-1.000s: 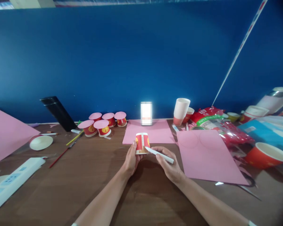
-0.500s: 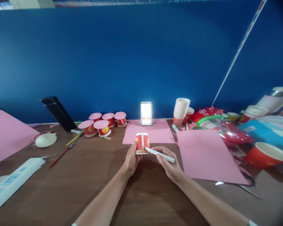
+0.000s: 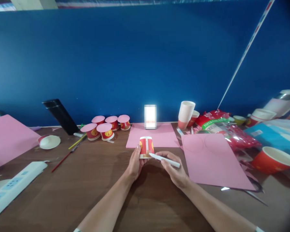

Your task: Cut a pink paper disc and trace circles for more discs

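A red and white paper cup (image 3: pixel 147 145) stands upside down above the brown table, its narrower end up. My left hand (image 3: pixel 134 163) is closed round its left side and lower edge. In my right hand (image 3: pixel 174 168) is a white pen (image 3: pixel 168 160), gripped between thumb and fingers, its tip at the lower right part of the cup. Behind the cup lies pink paper (image 3: pixel 132 135). A pink sheet with faint circles (image 3: pixel 212 161) is to the right of my right hand.
Several red cups with pink discs (image 3: pixel 104 128) stand at the back left, near a black bottle (image 3: pixel 60 116). A power strip (image 3: pixel 18 190) lies at left. Stacked white cups (image 3: pixel 186 111), a red plastic bag (image 3: pixel 212 119) and an orange-red cup (image 3: pixel 268 161) are at right.
Both hands, the cup and the pen hold nearly the same pose. At the far left, the pink sheet has shifted slightly and a bit of a hand now shows at its edge.
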Available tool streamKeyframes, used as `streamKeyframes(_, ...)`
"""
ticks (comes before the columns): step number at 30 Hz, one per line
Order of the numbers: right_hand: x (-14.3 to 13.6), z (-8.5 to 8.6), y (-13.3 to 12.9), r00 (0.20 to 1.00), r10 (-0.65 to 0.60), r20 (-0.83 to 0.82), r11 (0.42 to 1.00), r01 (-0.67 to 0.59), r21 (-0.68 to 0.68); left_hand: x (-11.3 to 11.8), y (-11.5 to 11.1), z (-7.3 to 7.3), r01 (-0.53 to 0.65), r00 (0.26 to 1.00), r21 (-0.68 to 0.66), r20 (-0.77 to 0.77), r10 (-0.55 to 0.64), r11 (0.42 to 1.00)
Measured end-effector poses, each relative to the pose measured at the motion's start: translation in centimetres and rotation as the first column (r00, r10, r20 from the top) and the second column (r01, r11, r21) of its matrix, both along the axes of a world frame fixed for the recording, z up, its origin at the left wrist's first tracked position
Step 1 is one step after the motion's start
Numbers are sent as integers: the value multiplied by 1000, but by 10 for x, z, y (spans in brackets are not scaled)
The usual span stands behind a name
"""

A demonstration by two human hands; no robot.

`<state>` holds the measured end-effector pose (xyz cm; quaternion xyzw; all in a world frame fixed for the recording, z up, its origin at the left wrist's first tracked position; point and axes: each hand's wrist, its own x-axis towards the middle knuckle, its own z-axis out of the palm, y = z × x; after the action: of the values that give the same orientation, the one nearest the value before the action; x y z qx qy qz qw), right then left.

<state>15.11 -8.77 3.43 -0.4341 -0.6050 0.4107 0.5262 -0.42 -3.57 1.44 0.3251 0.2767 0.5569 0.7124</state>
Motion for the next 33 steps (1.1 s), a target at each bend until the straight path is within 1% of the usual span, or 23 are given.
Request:
streamKeyframes(4,-1,0,0,1000,-19,-7,1000,19,14,1,-1,2,-12,1000,-2,-11,12,1000)
streamKeyframes(10,-1,4,-2,997,-3,79,1000,0,31,1,-2,1,8,1000,25,-12,-8,1000)
streamKeyframes(16,-1,2,-1,999,-13,33,1000,12,15,1,0,-1,-10,1000,38,-13,11,999)
streamKeyframes(21,0,4,-2,995,20,96,999,-23,30,1,-1,-1,-8,1000,35,-20,9,999)
streamKeyframes(23,0,5,-2,995,42,90,999,-45,32,1,0,-2,-9,1000,30,-29,10,1000)
streamKeyframes(28,0,2,-1,999,1,37,1000,-1,7,1,1,-6,-54,996,18,-71,55,998)
streamKeyframes(30,0,2,-1,998,-8,58,1000,8,9,2,1,-6,-64,995,32,-71,66,997)
streamKeyframes(33,0,4,-1,995,19,96,999,-22,30,3,1,-4,-43,997,22,-61,44,999)
